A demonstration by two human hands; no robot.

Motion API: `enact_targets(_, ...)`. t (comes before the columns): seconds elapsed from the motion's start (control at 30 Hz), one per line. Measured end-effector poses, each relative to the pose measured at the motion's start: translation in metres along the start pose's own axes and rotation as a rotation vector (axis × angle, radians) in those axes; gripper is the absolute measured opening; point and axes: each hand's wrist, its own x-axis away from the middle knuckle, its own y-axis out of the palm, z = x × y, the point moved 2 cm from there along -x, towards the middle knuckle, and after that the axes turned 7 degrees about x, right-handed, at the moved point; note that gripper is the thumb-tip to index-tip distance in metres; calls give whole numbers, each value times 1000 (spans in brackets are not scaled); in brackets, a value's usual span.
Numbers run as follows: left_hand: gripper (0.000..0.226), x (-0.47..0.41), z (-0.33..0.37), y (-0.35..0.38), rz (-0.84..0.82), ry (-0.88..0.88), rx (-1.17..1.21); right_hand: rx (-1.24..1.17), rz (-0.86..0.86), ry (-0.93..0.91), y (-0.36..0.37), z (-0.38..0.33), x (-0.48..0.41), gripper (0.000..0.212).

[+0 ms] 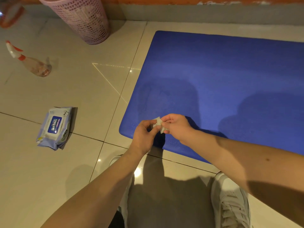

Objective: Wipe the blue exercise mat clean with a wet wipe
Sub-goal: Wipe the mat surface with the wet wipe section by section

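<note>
Our left hand [144,134] and right hand [176,126] pinch crumpled wet wipe [158,125] above blue mat [222,76] near corner; mat stretches away rightward.

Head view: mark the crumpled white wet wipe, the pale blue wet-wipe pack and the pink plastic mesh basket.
crumpled white wet wipe [158,123], head view, on its bunched middle.
pale blue wet-wipe pack [54,125], head view, on its dark blue label.
pink plastic mesh basket [82,18], head view, on its perforated side wall.
</note>
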Motion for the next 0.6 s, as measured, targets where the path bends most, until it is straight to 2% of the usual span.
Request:
enact_targets(0.1,11,-2,-3,-3,43,-21,27,-14,-32,-17,-2,2,4,11)
enact_targets(0.2,10,-7,-2,-3,91,17,-5,42,13,-41,-5,6,2,12)
enact_targets(0.33,10,-26,-10,-11,333,226,-455,180,184,-107,-15,12,-6,13)
enact_targets(0.4,10,-37,-10,-16,407,273,-559,253,203,-158,-22,16,-7,18)
enact_targets(0.47,16,-48,-11,-17,400,277,-664,339,233,-236,-27,20,-4,23)
enact_targets(0.6,37,-50,-29,-6,227,351,-893,531,254,-395,-37,33,4,33)
